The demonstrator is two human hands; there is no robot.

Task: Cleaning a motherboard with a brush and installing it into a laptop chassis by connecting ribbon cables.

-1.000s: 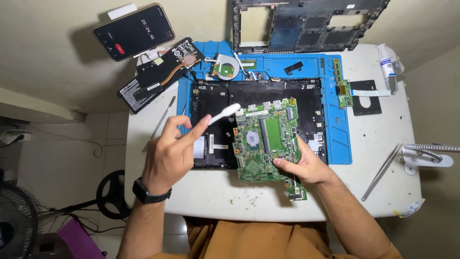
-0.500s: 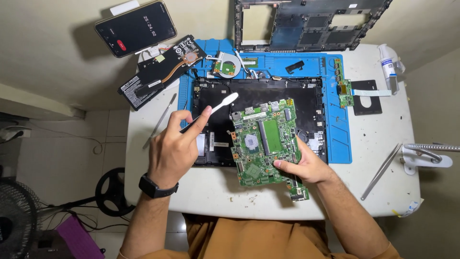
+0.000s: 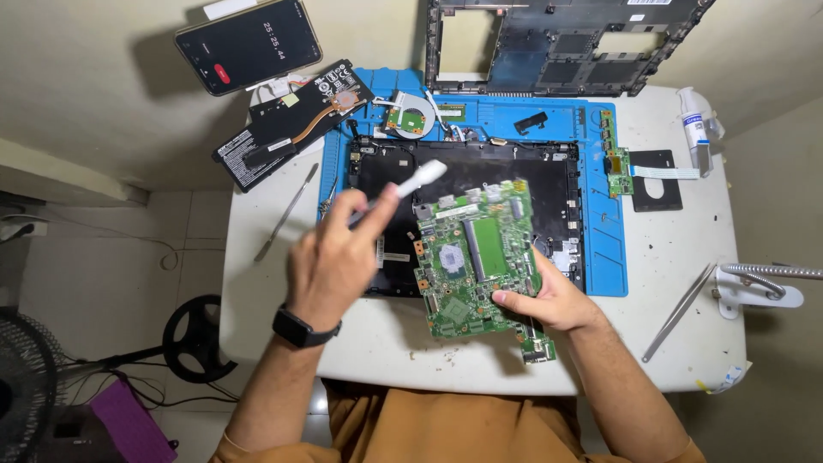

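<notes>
left hand [image 3: 330, 261] grips white brush [image 3: 411, 184], raised over the black laptop base [image 3: 549, 184] | right hand [image 3: 549, 300] clenched on lower right edge of green board [image 3: 476, 266], tilted over the base and blue mat [image 3: 600, 249] | table [image 3: 677, 257] also carries tweezers [image 3: 677, 313], fan [image 3: 410, 116], phone [image 3: 249, 43] beyond its far left corner
</notes>
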